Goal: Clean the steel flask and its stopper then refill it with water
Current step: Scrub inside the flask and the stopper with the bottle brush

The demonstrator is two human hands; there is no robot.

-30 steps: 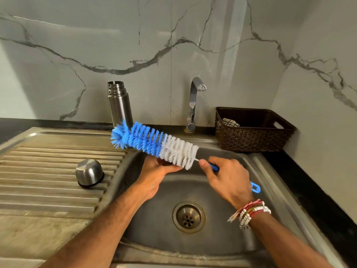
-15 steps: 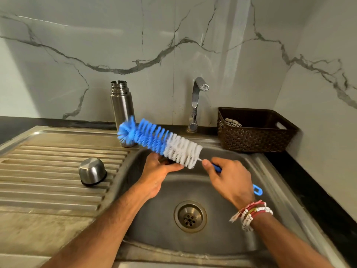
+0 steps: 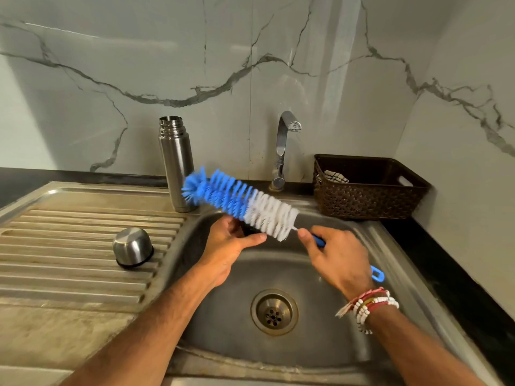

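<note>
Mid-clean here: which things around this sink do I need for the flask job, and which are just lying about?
For the job: flask; brush in the right hand; dark stopper, mostly hidden, in the left hand; steel cap on the draining board; tap; sink.
Lying about: basket; cloth in it.

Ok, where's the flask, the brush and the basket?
flask (image 3: 178,168): head view, on the middle of its steel body.
brush (image 3: 239,201): head view, on the bristles where blue meets white.
basket (image 3: 367,201): head view, on its woven front wall.
</note>
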